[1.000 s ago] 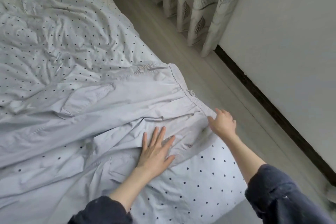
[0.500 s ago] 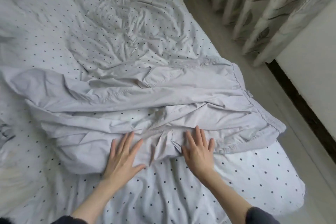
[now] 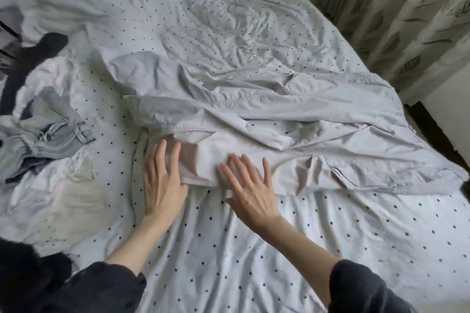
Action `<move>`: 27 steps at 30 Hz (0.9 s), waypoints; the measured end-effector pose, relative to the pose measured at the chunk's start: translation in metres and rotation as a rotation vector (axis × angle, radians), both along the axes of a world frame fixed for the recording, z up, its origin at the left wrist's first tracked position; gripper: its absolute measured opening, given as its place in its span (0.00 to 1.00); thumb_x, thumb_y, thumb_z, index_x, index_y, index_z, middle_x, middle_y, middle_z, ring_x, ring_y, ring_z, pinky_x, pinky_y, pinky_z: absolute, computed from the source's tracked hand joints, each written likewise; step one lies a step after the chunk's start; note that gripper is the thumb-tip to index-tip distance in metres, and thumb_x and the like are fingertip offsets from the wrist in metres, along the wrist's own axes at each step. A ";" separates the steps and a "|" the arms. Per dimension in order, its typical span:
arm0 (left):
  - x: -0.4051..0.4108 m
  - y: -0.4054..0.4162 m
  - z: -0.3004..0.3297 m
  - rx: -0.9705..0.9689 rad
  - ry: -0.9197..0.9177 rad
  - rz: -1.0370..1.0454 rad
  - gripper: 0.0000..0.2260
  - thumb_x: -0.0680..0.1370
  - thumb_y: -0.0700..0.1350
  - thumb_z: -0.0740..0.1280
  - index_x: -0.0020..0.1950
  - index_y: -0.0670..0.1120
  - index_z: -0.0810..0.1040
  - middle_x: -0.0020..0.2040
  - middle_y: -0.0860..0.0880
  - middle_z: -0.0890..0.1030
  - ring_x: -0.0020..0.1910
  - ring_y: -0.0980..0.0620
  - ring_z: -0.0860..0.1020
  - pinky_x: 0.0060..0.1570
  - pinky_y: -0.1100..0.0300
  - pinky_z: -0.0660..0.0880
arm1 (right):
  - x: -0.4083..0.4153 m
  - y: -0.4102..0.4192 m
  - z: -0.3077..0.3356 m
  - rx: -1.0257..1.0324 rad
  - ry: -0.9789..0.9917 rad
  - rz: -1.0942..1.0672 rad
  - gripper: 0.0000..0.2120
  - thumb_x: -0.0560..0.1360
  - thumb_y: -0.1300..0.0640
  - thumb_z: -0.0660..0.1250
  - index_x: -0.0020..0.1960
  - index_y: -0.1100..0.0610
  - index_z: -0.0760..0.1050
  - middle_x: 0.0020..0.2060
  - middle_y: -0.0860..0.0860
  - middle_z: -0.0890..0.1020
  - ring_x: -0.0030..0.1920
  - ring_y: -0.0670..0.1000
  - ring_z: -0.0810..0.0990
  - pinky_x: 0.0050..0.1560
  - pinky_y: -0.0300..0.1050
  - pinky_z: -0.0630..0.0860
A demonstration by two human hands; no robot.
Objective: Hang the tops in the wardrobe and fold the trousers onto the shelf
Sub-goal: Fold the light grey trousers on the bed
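- Fingers [image 3: 159,160] of the left hand [image 3: 162,183] are spread wide and laid flat, tips on the near edge of the light grey trousers [image 3: 267,114], palm on the dotted sheet [image 3: 279,249] of the bed; nothing is gripped.
- Fingers [image 3: 250,168] of the right hand [image 3: 250,193] are likewise splayed and flat, pressing on the same lower fold of the trousers just beside the left hand; they hold nothing either.
- Trousers lie crumpled across the middle of the bed, running from the left of centre out to the right edge, where the waistband end [image 3: 432,150] reaches the mattress side; a pocket flap [image 3: 361,168] shows near the right hand.
- Both forearms come up from the bottom of the view in dark sleeves [image 3: 101,287] pushed back from the wrists.
- Pale denim garment [image 3: 48,140] lies bunched at the left, well apart from the trousers, with dotted sheet between them.
- Dark clothing [image 3: 33,56] sits behind the denim at the left edge; it is blurred, so what kind of garment it is cannot be told, perhaps a top.
- Leaf-patterned curtain [image 3: 412,12] hangs at the upper right beyond the bed, and a dark skirting strip [image 3: 432,129] runs along the wall beside it.
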State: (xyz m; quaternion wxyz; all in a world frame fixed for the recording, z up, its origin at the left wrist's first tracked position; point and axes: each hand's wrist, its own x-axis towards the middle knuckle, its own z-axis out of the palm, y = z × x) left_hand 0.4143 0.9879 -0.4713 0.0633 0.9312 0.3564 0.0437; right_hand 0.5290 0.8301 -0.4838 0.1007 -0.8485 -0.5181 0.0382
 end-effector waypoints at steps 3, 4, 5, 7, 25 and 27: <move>-0.009 0.014 0.005 -0.109 -0.100 0.059 0.16 0.71 0.31 0.67 0.58 0.36 0.76 0.59 0.38 0.75 0.52 0.35 0.77 0.49 0.46 0.72 | -0.010 0.027 0.008 0.075 -0.130 -0.044 0.17 0.63 0.59 0.75 0.52 0.55 0.80 0.56 0.53 0.81 0.60 0.54 0.79 0.61 0.65 0.70; -0.011 0.021 0.011 -0.102 -0.166 0.050 0.10 0.74 0.32 0.65 0.55 0.36 0.77 0.56 0.39 0.77 0.49 0.37 0.78 0.47 0.48 0.72 | -0.009 0.033 0.013 0.111 -0.119 -0.074 0.11 0.65 0.61 0.73 0.48 0.56 0.80 0.51 0.54 0.82 0.56 0.55 0.80 0.62 0.64 0.68; -0.011 0.029 0.019 -0.105 -0.249 0.029 0.08 0.76 0.32 0.63 0.53 0.36 0.78 0.54 0.39 0.78 0.48 0.38 0.78 0.46 0.49 0.71 | -0.006 0.037 0.020 0.156 -0.059 -0.109 0.06 0.68 0.62 0.70 0.46 0.58 0.79 0.47 0.54 0.83 0.52 0.56 0.81 0.64 0.64 0.66; -0.009 0.041 0.044 -0.123 -0.433 -0.036 0.08 0.77 0.31 0.61 0.52 0.35 0.78 0.50 0.39 0.78 0.46 0.39 0.78 0.46 0.53 0.70 | 0.001 0.043 0.040 0.283 0.077 -0.178 0.04 0.71 0.64 0.64 0.43 0.60 0.77 0.38 0.55 0.82 0.43 0.57 0.82 0.63 0.62 0.65; -0.025 0.032 0.058 -0.866 0.301 -0.350 0.09 0.78 0.42 0.64 0.52 0.51 0.82 0.49 0.57 0.81 0.50 0.59 0.77 0.56 0.62 0.72 | 0.008 0.018 0.058 -0.215 0.396 -0.162 0.20 0.76 0.50 0.58 0.68 0.44 0.69 0.68 0.45 0.71 0.68 0.49 0.68 0.72 0.55 0.50; -0.029 0.035 0.051 -0.963 0.114 -0.248 0.09 0.78 0.40 0.64 0.50 0.51 0.82 0.44 0.57 0.82 0.46 0.61 0.78 0.52 0.65 0.73 | 0.005 0.017 0.049 -0.132 0.405 -0.201 0.18 0.77 0.51 0.58 0.65 0.45 0.73 0.65 0.46 0.75 0.65 0.49 0.72 0.71 0.50 0.53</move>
